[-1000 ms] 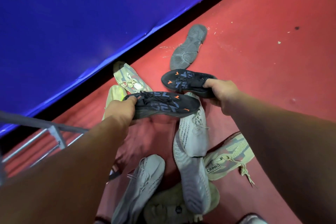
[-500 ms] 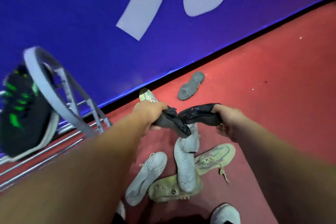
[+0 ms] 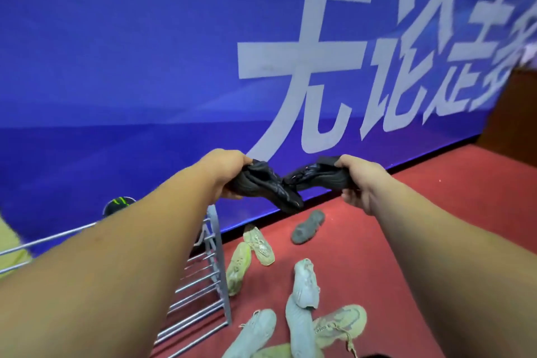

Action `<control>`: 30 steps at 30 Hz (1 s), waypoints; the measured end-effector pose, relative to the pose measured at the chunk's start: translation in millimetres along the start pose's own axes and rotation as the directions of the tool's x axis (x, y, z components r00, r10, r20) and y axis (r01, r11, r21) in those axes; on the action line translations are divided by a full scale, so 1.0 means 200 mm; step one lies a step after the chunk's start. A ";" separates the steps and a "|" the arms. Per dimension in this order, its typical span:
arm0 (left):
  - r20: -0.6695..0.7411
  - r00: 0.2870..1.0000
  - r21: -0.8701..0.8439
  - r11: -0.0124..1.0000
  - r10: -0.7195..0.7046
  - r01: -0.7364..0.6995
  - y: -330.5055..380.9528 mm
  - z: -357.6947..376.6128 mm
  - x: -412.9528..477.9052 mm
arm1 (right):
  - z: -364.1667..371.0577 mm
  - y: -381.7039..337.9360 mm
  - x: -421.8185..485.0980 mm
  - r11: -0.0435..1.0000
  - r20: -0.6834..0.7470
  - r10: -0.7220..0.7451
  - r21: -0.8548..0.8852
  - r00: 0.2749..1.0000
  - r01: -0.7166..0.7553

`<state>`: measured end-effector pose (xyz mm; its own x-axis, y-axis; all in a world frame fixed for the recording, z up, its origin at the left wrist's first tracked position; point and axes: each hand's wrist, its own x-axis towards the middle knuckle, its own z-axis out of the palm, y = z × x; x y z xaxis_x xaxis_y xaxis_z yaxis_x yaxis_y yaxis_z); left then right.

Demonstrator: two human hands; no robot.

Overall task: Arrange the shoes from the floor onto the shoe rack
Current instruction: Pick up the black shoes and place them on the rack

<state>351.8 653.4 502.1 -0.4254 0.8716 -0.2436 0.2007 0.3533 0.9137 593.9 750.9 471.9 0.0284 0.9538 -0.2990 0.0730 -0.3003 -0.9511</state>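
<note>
Two hands are raised in front of the blue wall (image 3: 116,67), well apart, each clamped on one black shoe; the left hand (image 3: 223,171) has its fingers curled round one end of the left shoe (image 3: 267,186), whose far end slopes down to the right; the right hand (image 3: 360,180) grips the right shoe (image 3: 316,176) the same way, pointing left; the free ends meet between the hands, high above the red floor (image 3: 436,227). Under the left forearm stands the rack (image 3: 218,256), grey metal bars against the wall; a green-marked shoe (image 3: 119,203) sits at its top, mostly hidden by the arm. Beside the rack on the floor lies a yellow-green pair (image 3: 238,267); a grey shoe (image 3: 308,227) lies sole up nearer the wall; pale shoes (image 3: 305,282) and a tan shoe (image 3: 340,325) are heaped nearer the person.
</note>
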 end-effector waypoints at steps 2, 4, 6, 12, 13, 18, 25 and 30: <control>-0.042 0.999 -0.043 0.999 0.018 -0.019 0.05 -0.19 -0.12 | 0.09 -0.11 -0.13 0.999 0.030 -0.051 0.013 0.998 0.050; -0.094 0.995 -0.076 0.996 0.028 -0.035 0.06 -0.39 -0.24 | 0.21 -0.21 -0.26 0.996 0.070 -0.089 0.029 0.994 0.088; -0.163 0.986 -0.079 0.996 0.037 -0.050 0.05 -0.59 -0.36 | 0.35 -0.28 -0.39 0.992 0.119 -0.120 0.042 0.986 0.115; -0.374 0.927 -0.081 0.997 -0.017 -0.014 -0.05 -1.17 -0.69 | 0.85 -0.33 -0.76 0.986 0.295 -0.161 0.081 0.942 0.143; -0.397 0.917 -0.096 0.995 -0.035 -0.004 -0.07 -1.25 -0.73 | 0.93 -0.32 -0.81 0.987 0.318 -0.159 0.077 0.935 0.142; -0.479 0.870 -0.190 0.981 -0.115 0.025 -0.28 -1.61 -0.84 | 1.33 -0.21 -0.99 0.995 0.391 -0.100 0.061 0.915 0.083; -0.436 0.833 -0.416 0.897 -0.340 0.149 -0.73 -1.94 -0.83 | 1.81 -0.02 -1.12 1.000 0.427 -0.015 0.023 0.904 0.006; -0.428 0.795 -0.591 0.799 -0.430 0.114 -1.07 -2.02 -0.72 | 2.07 0.21 -1.14 0.994 0.431 0.055 0.062 0.901 -0.090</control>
<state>13.1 314.1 472.8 -0.8023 0.3952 -0.4474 -0.4094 0.1811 0.8942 177.3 523.0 468.2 -0.4004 0.8448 -0.3550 0.0082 -0.3841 -0.9232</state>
